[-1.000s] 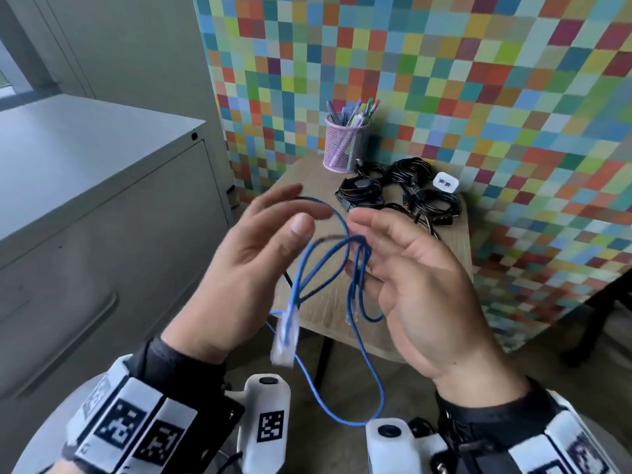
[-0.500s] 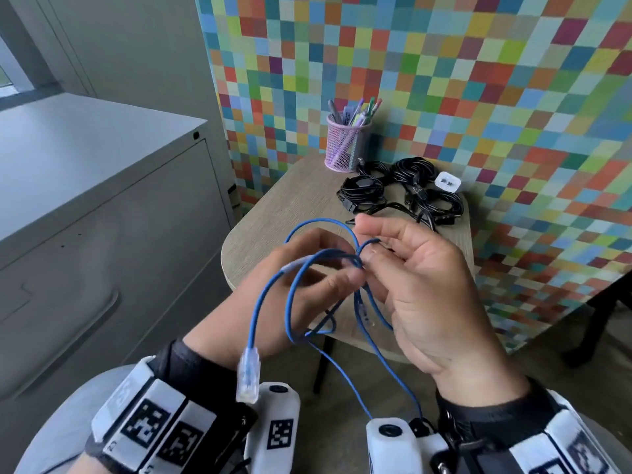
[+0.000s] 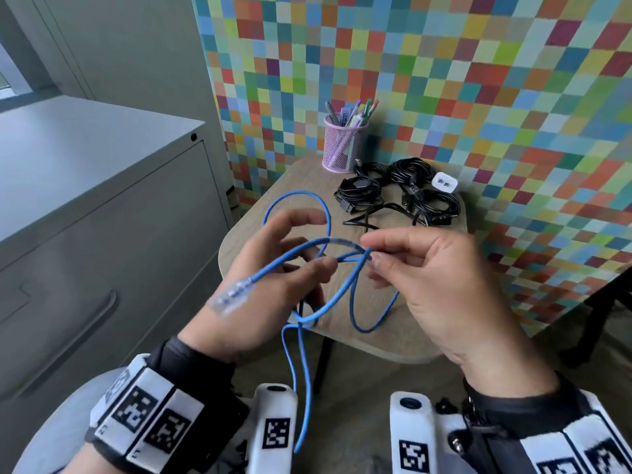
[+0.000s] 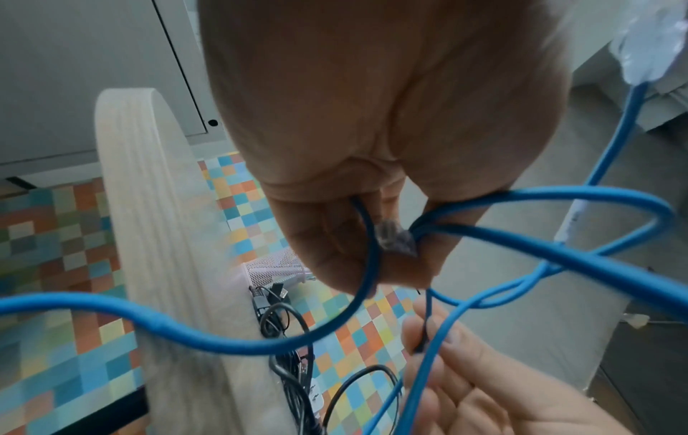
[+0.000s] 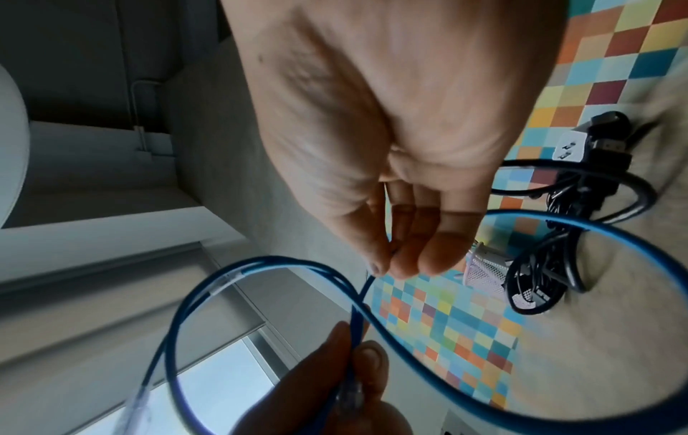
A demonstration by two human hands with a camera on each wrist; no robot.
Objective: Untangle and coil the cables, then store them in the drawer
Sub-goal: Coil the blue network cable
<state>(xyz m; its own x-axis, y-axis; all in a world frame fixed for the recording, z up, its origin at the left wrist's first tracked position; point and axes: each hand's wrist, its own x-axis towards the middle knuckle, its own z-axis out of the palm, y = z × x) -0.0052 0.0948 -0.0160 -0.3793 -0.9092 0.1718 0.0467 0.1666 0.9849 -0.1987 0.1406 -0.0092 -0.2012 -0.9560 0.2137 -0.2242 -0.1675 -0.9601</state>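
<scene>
A thin blue network cable [image 3: 309, 316] loops in the air between both hands, above the near edge of a small wooden table [image 3: 260, 227]. My left hand [image 3: 273, 268] pinches the strands near one clear plug [image 4: 396, 238] between thumb and fingers. The other clear plug [image 3: 232, 297] lies across the back of that hand. My right hand [image 3: 420, 268] pinches a strand of the blue cable [image 5: 366, 290] at its fingertips. One loop rises above the left fingers, and two strands hang down between my wrists. A tangled pile of black cables [image 3: 400, 196] lies at the table's far side.
A pink mesh pen cup [image 3: 343, 143] stands at the table's back left, and a white plug adapter [image 3: 444, 182] lies beside the black cables. A grey metal cabinet with a drawer front [image 3: 102, 268] fills the left. A multicoloured checkered wall [image 3: 444, 80] backs the table.
Both hands dropped lower and drew apart, spreading the blue loops. The clear plug that hung below the left hand now lies across its back. One loop rose above the left fingers.
</scene>
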